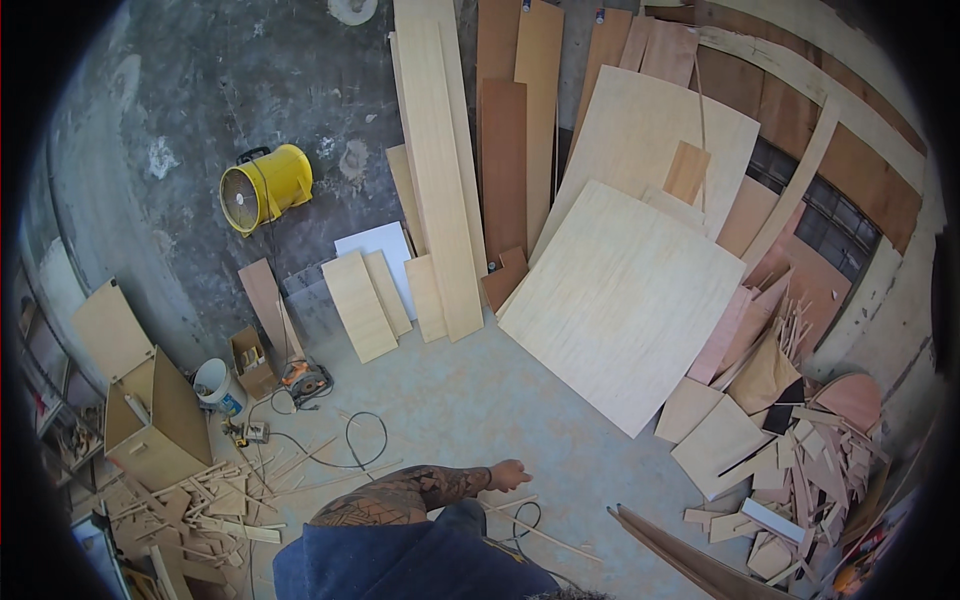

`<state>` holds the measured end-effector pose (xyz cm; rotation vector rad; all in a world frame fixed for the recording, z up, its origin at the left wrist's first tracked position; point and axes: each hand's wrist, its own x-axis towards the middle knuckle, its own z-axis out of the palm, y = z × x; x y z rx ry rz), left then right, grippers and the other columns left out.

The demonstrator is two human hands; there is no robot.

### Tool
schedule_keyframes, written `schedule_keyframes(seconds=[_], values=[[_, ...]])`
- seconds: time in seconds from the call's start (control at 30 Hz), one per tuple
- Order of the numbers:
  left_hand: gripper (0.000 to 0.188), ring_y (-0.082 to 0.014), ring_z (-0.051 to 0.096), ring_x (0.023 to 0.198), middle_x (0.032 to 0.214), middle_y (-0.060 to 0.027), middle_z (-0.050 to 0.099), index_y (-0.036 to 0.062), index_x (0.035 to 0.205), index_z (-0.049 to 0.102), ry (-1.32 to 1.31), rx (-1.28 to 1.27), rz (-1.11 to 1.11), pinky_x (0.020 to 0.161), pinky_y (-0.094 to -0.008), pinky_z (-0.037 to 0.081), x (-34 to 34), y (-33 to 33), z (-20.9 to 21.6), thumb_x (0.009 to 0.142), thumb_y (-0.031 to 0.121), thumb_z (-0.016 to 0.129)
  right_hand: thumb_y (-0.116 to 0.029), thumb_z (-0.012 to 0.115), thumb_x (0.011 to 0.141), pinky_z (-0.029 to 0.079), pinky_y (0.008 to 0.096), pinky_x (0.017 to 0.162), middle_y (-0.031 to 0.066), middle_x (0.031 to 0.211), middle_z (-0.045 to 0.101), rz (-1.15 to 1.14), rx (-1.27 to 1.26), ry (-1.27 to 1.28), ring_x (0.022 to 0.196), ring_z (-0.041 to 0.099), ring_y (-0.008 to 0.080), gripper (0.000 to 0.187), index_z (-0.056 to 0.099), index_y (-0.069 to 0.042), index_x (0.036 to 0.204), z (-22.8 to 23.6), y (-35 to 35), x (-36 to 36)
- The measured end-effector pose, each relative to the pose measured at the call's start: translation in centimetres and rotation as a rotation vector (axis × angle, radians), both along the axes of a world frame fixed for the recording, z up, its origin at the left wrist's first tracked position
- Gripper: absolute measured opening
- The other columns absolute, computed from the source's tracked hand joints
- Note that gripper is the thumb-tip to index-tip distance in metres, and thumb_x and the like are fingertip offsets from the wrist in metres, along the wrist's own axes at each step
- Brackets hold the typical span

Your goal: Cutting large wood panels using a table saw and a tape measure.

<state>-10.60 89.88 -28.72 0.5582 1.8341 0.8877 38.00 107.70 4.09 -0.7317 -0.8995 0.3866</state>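
The floor [420, 390] was lit by soft, even light, whose source could not be told. The large pale board [625, 310] was shown brightest, the grey wall [330, 90] dimmer. Straight edges were bent toward the rim, where the picture was swallowed by black. Fine detail in the wood scraps [811, 455] at the floor's right edge was softened.

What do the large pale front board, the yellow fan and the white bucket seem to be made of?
Front board: probably unpainted, matt plywood; fine grain streaks its face. Yellow fan: smooth plastic or painted metal; its even colour fits both. White bucket: probably smooth plastic, by its pale, rounded wall.
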Motion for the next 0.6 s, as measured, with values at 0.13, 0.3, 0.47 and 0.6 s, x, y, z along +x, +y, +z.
schedule_keyframes(seconds=[0.13, 0.3, 0.47, 0.6], values=[[0.049, -0.0215, 0.069, 0.088, 0.099, -0.0117, 0.069, -0.0004, 0.124, 0.065, -0.041, 0.005, 0.025, 0.073, -0.0375, 0.06, -4.6, 1.4, 0.0, 0.1, 0.042, 0.067, -0.061, 0.067, 0.095, 0.052, 0.0495, 0.097, 0.024, 0.131, 0.058, 0.106, -0.014, -0.012, 0.113, 0.06, 0.0313, 0.085, 0.046, 0.005, 0.146, -1.0, 7.0, -5.5], [0.04, -0.0135, 0.067, 0.093, 0.105, -0.0049, 0.069, 0.0025, 0.131, 0.062, -0.042, 0.35, 0.193, 0.076, -0.0304, 0.056, -9.3, 6.8, 6.4, 0.106, 0.034, 0.062, -0.071, 0.065, 0.092, 0.049, 0.0546, 0.108, 0.0261, 0.146, 0.051, 0.25, -0.076, -0.114, 0.129, 0.056, 0.0341, 0.105, 0.035, 0.007, 0.154, -3.1, 15.2, -12.7], [0.048, -0.0138, 0.066, 0.103, 0.112, -0.0067, 0.071, 0.0007, 0.143, 0.057, 0.177, 0.791, -0.115, 0.09, -0.0304, 0.054, -17.2, 15.1, 20.6, 0.107, 0.032, 0.063, -0.074, 0.064, 0.093, 0.056, 0.0423, 0.093, 0.0235, 0.126, 0.059, 0.338, -0.118, -0.35, 0.106, 0.062, 0.0254, 0.106, 0.041, 0.019, 0.14, -2.5, 19.1, -28.0], [0.05, -0.0167, 0.066, 0.116, 0.121, -0.0113, 0.072, 0.0018, 0.143, 0.057, 0.354, 0.937, -0.203, 0.101, -0.0345, 0.053, -23.5, 16.2, 33.7, 0.104, 0.032, 0.068, -0.075, 0.064, 0.093, 0.055, 0.0375, 0.079, 0.0156, 0.11, 0.063, 0.448, 0.026, -0.222, 0.093, 0.059, 0.0181, 0.092, 0.057, 0.013, 0.117, -2.5, 21.4, -45.5]])
